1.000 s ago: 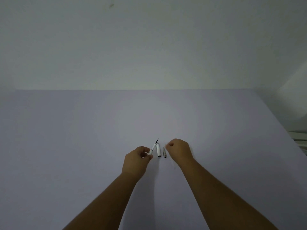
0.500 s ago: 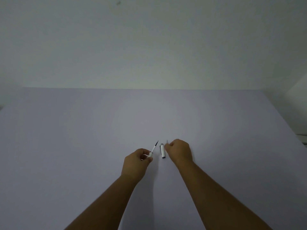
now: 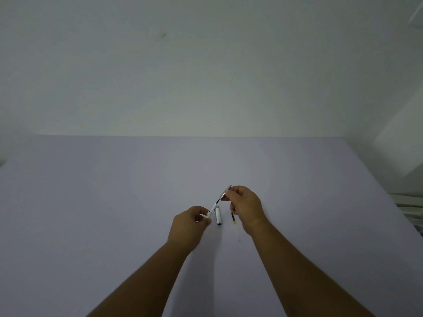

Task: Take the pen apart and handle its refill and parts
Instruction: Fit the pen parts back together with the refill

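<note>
Head view: nearest, the left hand (image 3: 191, 225) pinches the white pen body (image 3: 211, 211), steadying it. Just right of that body, the white cap (image 3: 218, 216) lies on the table (image 3: 91, 202); beyond it a refill (image 3: 233, 218) lies under the right hand (image 3: 246, 205), which pinches the grey tip section (image 3: 225, 193), probably to fit or pull it.
</note>
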Motion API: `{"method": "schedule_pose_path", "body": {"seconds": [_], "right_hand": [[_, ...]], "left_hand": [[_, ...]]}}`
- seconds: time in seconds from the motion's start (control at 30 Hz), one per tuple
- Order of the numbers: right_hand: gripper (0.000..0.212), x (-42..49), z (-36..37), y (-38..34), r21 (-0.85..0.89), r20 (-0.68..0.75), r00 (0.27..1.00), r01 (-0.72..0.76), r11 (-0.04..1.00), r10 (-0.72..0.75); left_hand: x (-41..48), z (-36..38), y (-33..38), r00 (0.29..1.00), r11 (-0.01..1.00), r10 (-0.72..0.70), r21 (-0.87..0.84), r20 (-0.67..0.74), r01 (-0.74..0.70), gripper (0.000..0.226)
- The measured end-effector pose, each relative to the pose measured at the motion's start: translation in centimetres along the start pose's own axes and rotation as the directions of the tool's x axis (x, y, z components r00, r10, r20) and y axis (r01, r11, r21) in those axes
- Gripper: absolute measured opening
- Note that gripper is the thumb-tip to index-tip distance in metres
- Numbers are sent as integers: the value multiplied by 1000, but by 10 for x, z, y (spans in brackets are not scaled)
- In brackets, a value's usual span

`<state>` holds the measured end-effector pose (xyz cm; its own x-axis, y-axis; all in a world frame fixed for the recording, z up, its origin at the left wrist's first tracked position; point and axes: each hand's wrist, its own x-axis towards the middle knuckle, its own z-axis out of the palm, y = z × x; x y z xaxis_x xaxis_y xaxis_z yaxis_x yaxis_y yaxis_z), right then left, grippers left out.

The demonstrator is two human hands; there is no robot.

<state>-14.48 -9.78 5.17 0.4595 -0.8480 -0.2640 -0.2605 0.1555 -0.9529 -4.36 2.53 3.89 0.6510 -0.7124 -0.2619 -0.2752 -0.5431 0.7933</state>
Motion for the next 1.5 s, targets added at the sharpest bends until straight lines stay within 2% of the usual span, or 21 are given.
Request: {"method": "schedule_pose_path", "body": {"seconds": [0.17,0.33,0.43,0.63,0.8,0.93,1.07,1.23,1.37,1.43,1.5], "right_hand": [[16,-11,-3,-3,-54,18,999,41,998,-40],[8,-18,-6,-4,-52,56,996,68,996,-65],[11,-22,-8,-4,-31,83,993,85,996,-82],[10,-25,-13,-12,-31,94,992,83,996,-80],[8,-31,-15,-16,-38,200,978,72,997,-63],[7,-33,-14,-16,-60,209,977,58,997,-44],[20,-32,-12,-16,-155,177,984,58,986,-30],[10,-31,-11,-21,-74,214,977,42,996,-26],[42,-29,-8,-26,-218,136,991,37,975,-7],[41,-30,-7,-28,-188,152,988,35,982,-6],[28,-31,-8,-28,-73,200,980,1,997,14]], "left_hand": [[-4,-1,6,1000,1000,14,11,2,-14,9],[-8,-1,11,1000,999,28,32,5,-28,9],[-10,-1,13,999,998,46,48,10,-46,10],[-14,-4,14,999,999,39,-37,14,-38,11],[-17,-6,17,998,992,53,-118,42,-48,8],[-18,-5,21,997,996,67,-67,27,-65,13],[-20,-4,23,995,995,103,6,-12,-103,16],[-19,-4,27,992,993,117,38,-45,-115,13],[-18,-1,29,990,991,125,65,-70,-120,16],[-17,0,31,989,990,129,62,-71,-125,16],[-15,-2,33,989,990,129,66,-72,-125,17]]}}
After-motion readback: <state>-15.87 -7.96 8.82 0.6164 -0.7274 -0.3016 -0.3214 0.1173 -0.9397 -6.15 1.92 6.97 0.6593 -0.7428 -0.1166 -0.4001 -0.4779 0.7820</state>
